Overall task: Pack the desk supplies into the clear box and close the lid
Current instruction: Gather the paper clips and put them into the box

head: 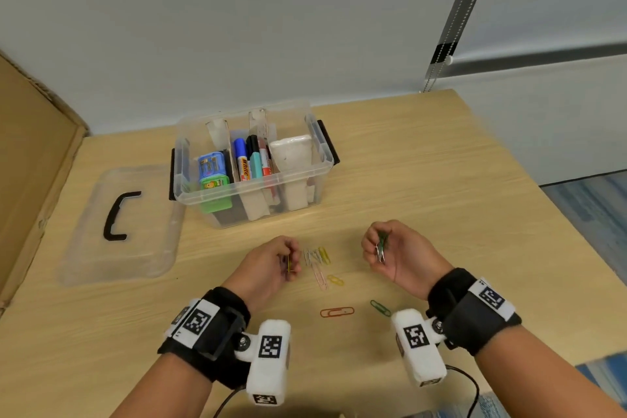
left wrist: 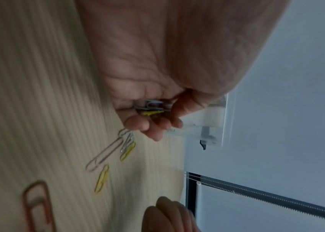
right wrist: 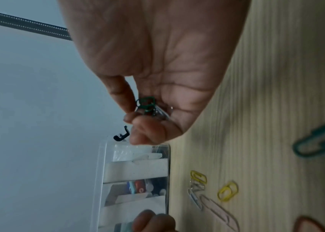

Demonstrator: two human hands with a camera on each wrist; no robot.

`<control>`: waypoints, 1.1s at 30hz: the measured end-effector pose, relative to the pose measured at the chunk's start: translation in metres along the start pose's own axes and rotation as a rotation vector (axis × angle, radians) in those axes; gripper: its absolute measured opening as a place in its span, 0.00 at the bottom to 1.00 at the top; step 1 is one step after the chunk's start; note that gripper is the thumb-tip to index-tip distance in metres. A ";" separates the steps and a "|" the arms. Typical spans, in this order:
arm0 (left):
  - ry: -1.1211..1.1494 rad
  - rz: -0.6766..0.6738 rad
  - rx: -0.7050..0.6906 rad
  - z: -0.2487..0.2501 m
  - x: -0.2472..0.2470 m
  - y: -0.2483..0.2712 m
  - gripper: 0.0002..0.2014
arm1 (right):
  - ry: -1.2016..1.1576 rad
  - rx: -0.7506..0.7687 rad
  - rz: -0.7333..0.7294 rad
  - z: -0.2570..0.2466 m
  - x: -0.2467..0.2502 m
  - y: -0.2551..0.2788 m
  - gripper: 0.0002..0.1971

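Step in hand: collecting loose paper clips off the wooden desk [head: 441, 180], both hands already loaded. Left hand [head: 271, 263] pinches a few clips between curled fingers and thumb, yellow one visible [left wrist: 151, 113] with silver ones beside it. Right hand [head: 395, 249] pinches a green and silver bunch [right wrist: 147, 105], fingers curled round it, raised off the desk

Still on the desk: small pile of silver and yellow clips [head: 317, 255] just right of the left hand, pink clip [head: 320, 276] and yellow clip [head: 336, 280] near it, orange clip [head: 337, 312] and green clip [head: 380, 308] nearer the person

Clear box [head: 252, 163] sits at the far side, open, dividers in, markers [head: 252, 159] in the middle, stapler-type items on the left. Lid [head: 122, 224] lies flat on the desk to the left of the box, black handle up

To do it well, I'd say:
- sweep the pile together, don't pick singles
- thin clips lie flat; slide a fingertip under an end
- don't overfill a pinch, the bunch will likely shed clips
- dump low into one compartment, then lid
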State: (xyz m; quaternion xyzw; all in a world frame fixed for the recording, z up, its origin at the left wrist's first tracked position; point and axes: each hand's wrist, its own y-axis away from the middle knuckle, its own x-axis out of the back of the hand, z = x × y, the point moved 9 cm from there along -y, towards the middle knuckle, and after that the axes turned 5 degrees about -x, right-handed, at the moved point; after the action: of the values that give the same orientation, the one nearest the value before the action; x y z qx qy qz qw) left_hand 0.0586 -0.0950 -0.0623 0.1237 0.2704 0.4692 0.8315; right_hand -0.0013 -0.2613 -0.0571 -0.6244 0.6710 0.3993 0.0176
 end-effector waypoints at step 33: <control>-0.350 0.170 -0.176 -0.001 0.006 0.023 0.12 | 1.689 0.035 -0.107 0.030 -0.003 0.016 0.07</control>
State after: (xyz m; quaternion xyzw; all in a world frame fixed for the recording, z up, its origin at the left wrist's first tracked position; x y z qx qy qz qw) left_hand 0.0444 -0.0777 -0.0542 0.1527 0.0684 0.5310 0.8307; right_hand -0.0289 -0.2436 -0.0675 -0.7437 0.4344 -0.2132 -0.4613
